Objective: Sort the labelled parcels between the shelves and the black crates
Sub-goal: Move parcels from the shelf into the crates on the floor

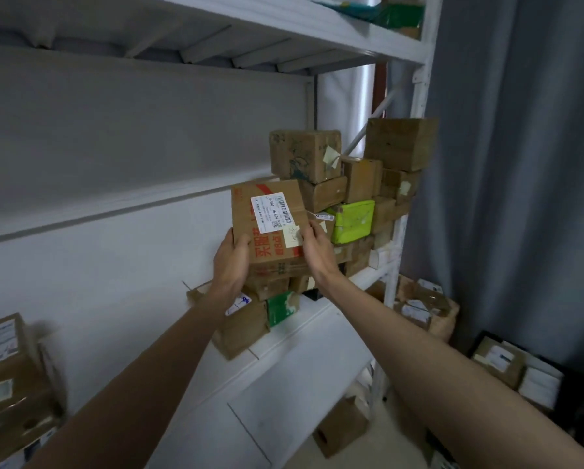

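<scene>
Both hands hold one cardboard parcel (270, 225) up in front of the white shelf (317, 330), near its right end. The left hand (231, 262) grips the parcel's lower left edge, thumb curled over the front. The right hand (317, 252) clasps the right edge, its fingers (314, 231) wrapped round beside a small yellow note. A white barcode label (272, 211) faces the camera. Behind it, brown boxes and a lime-green packet (353, 220) are stacked at the shelf's right end. A black crate (568, 377) with parcels sits on the floor at right.
</scene>
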The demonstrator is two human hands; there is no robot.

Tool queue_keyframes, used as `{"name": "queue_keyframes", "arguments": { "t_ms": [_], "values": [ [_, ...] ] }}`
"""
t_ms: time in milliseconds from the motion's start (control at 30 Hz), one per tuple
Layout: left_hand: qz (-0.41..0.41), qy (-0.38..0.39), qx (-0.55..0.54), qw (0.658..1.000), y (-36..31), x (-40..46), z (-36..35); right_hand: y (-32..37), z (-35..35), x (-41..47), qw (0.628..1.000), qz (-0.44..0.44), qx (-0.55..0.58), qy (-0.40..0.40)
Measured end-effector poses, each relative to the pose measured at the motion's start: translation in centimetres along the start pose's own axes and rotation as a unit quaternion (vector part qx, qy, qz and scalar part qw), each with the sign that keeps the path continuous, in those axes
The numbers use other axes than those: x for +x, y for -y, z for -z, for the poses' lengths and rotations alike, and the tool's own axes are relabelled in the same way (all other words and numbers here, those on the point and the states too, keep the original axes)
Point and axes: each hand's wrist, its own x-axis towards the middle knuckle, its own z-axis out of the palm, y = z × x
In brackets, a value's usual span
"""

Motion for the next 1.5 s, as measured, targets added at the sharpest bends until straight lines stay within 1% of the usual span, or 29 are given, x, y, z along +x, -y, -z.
{"name": "queue_keyframes", "arguments": {
  "t_ms": [133, 300, 400, 467, 600, 700, 967, 1167, 1300, 1500],
  "values": [
    [0.003, 0.029, 0.040, 0.999, 0.9, -1.9, -1.5, 0.0, 2.5, -4.5, 0.998, -0.015, 0.007, -0.052],
    [0.019, 0.144, 0.071, 0.987, 2.3, -5.8, -6.4, -2.8, 7.7, -10.0, 0.988, -0.066, -0.011, -0.137],
    [0.019, 0.190, 0.088, 0.978, 2.6, -8.8, -10.2, -4.2, 11.7, -13.5, 0.980, -0.078, -0.021, -0.182],
    [0.020, 0.225, 0.094, 0.970, 2.3, -11.1, -12.9, -5.2, 14.4, -15.5, 0.973, -0.098, -0.025, -0.207],
    [-0.013, 0.311, 0.098, 0.945, 1.8, -15.0, -19.0, -7.6, 20.3, -18.0, 0.952, -0.124, -0.035, -0.277],
    [-0.032, 0.360, 0.113, 0.925, 1.9, -17.4, -23.9, -9.2, 25.2, -19.2, 0.941, -0.144, -0.026, -0.306],
    [-0.038, 0.445, 0.132, 0.885, 2.5, -23.2, -38.1, -14.5, 38.6, -21.3, 0.916, -0.182, -0.030, -0.357],
    [-0.011, 0.473, 0.155, 0.867, 4.0, -27.7, -49.2, -18.6, 48.4, -23.3, 0.894, -0.227, -0.039, -0.384],
    [-0.012, 0.508, 0.173, 0.844, 5.2, -30.6, -54.4, -21.3, 53.4, -24.6, 0.878, -0.253, -0.018, -0.405],
    [0.017, 0.545, 0.196, 0.815, 7.2, -32.5, -62.4, -25.8, 59.7, -24.3, 0.854, -0.285, -0.001, -0.435]
  ]
}}
